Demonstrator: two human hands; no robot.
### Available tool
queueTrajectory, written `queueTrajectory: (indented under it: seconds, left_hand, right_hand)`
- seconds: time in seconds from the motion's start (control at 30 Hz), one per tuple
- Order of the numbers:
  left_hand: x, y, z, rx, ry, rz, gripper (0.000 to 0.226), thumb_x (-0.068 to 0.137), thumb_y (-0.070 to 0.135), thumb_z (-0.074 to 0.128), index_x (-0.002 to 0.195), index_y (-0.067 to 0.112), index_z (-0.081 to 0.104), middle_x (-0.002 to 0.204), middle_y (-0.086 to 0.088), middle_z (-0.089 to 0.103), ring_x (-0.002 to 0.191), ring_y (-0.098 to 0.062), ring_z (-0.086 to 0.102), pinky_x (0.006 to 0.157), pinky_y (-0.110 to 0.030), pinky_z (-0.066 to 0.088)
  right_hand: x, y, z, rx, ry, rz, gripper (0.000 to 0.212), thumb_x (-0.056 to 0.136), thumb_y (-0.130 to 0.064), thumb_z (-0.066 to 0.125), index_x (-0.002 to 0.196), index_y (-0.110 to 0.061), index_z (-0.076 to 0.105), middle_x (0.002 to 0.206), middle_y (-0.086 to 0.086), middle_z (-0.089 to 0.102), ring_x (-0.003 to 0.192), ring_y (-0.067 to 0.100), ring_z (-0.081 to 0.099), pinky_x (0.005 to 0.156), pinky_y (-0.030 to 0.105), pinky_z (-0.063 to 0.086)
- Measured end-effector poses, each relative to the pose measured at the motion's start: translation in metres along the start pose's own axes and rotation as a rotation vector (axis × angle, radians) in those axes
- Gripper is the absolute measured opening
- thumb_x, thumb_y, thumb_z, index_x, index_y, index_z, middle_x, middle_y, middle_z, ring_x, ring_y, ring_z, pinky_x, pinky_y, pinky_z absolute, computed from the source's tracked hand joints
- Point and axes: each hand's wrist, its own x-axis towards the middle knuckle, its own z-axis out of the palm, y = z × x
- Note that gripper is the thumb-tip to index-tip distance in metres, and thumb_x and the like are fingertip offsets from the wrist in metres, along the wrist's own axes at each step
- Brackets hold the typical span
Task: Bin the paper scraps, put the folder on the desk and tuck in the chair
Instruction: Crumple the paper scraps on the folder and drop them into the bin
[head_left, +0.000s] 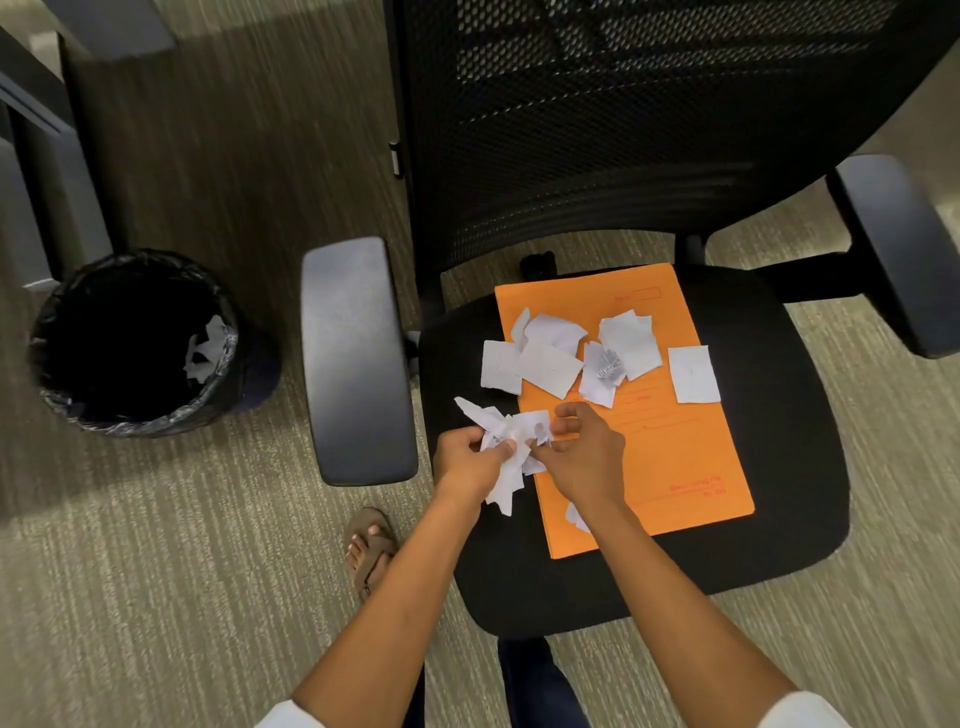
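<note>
An orange folder lies on the black seat of the office chair. Several white paper scraps are strewn over the folder's upper half and the seat beside it. My left hand and my right hand meet over the folder's left edge, both gripping one crumpled bunch of scraps. Another scrap peeks out under my right wrist. The black-lined bin stands on the carpet to the left, with a few scraps inside.
The chair's left armrest sits between the seat and the bin; the right armrest is at the far right. A desk's dark leg and edge run along the left. My sandalled foot stands beside the seat on striped carpet.
</note>
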Motion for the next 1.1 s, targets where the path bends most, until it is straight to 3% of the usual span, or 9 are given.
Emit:
queueTrajectory:
  seconds: [0.2, 0.33, 0.47, 0.63, 0.8, 0.97, 1.1]
  left_hand:
    - [0.002, 0.004, 0.002, -0.084, -0.078, -0.059, 0.015, 0.087, 0.004, 0.074, 0.089, 0.019, 0.071, 0.102, -0.013, 0.074, 0.095, -0.031, 0.073, 0.086, -0.047, 0.06]
    - [-0.002, 0.007, 0.002, -0.145, -0.18, -0.048, 0.026, 0.088, 0.001, 0.072, 0.113, 0.008, 0.069, 0.111, -0.015, 0.072, 0.101, -0.032, 0.072, 0.087, -0.047, 0.06]
    - [-0.008, 0.013, 0.001, -0.175, -0.238, -0.03, 0.033, 0.087, 0.008, 0.076, 0.119, 0.009, 0.066, 0.115, -0.015, 0.072, 0.105, -0.033, 0.071, 0.094, -0.054, 0.057]
    - [-0.024, 0.026, 0.002, -0.153, -0.321, 0.096, 0.03, 0.089, 0.013, 0.074, 0.118, 0.01, 0.067, 0.113, -0.011, 0.074, 0.104, -0.028, 0.072, 0.092, -0.051, 0.059]
    - [-0.041, 0.045, -0.003, -0.168, -0.32, 0.235, 0.029, 0.089, 0.008, 0.073, 0.117, 0.01, 0.066, 0.111, -0.008, 0.074, 0.104, -0.026, 0.073, 0.09, -0.049, 0.06]
    - [-0.059, 0.065, -0.014, -0.12, -0.337, 0.346, 0.027, 0.089, 0.011, 0.074, 0.115, 0.014, 0.07, 0.109, -0.005, 0.075, 0.102, -0.023, 0.073, 0.09, -0.05, 0.06]
    - [-0.072, 0.079, -0.031, -0.088, -0.344, 0.44, 0.03, 0.085, 0.014, 0.077, 0.114, 0.013, 0.071, 0.11, -0.006, 0.075, 0.102, -0.022, 0.073, 0.089, -0.05, 0.06]
  right_hand:
    - [0.011, 0.007, -0.009, 0.133, -0.07, 0.142, 0.046, 0.071, -0.023, 0.09, 0.108, -0.017, 0.064, 0.099, 0.002, 0.071, 0.087, 0.014, 0.068, 0.065, 0.021, 0.053]
    - [0.009, 0.015, -0.019, 0.261, -0.165, 0.179, 0.032, 0.07, -0.018, 0.09, 0.094, -0.012, 0.069, 0.092, 0.007, 0.076, 0.091, 0.024, 0.074, 0.078, 0.039, 0.06]
    - [-0.001, 0.008, -0.037, 0.375, -0.164, 0.17, 0.033, 0.067, -0.017, 0.091, 0.079, -0.006, 0.062, 0.085, 0.015, 0.075, 0.081, 0.026, 0.073, 0.067, 0.029, 0.058]
    - [-0.014, -0.009, -0.058, 0.392, -0.111, 0.075, 0.033, 0.067, -0.019, 0.091, 0.059, -0.01, 0.06, 0.066, 0.006, 0.063, 0.072, 0.018, 0.064, 0.066, 0.027, 0.053]
    - [-0.03, -0.042, -0.082, 0.388, -0.139, -0.057, 0.021, 0.07, -0.011, 0.086, 0.07, 0.002, 0.069, 0.072, 0.003, 0.074, 0.076, 0.01, 0.073, 0.068, 0.018, 0.055]
    - [-0.047, -0.07, -0.096, 0.222, -0.116, -0.204, 0.007, 0.075, -0.012, 0.084, 0.074, -0.013, 0.078, 0.086, -0.012, 0.077, 0.082, 0.005, 0.073, 0.069, 0.009, 0.052]
    - [-0.06, -0.093, -0.096, 0.044, -0.104, -0.375, 0.017, 0.083, -0.011, 0.078, 0.077, -0.027, 0.075, 0.088, -0.015, 0.074, 0.087, -0.004, 0.069, 0.07, 0.006, 0.05]
